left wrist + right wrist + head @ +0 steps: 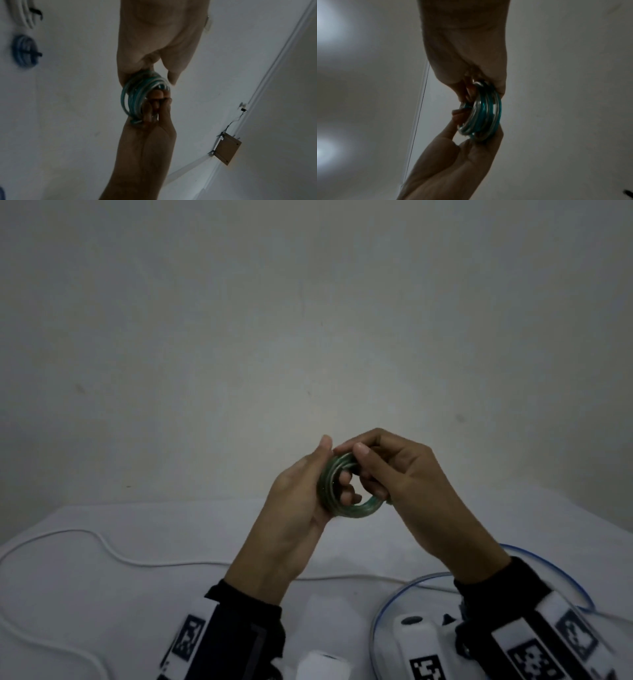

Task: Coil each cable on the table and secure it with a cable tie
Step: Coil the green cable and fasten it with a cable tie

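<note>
A green translucent cable wound into a small coil is held in the air above the table. My left hand grips the coil's left side, with fingers through its middle and the thumb over the top. My right hand pinches the coil's upper right part with curled fingers. In the left wrist view the coil sits between my left hand and the right hand's fingers. The right wrist view shows the coil edge-on below my right hand. No cable tie shows on it.
A loose white cable snakes over the white table at the left. A loose blue cable curves at the right. A white object lies near the front edge. A blue coil and a white coil, each with a black tie, lie aside.
</note>
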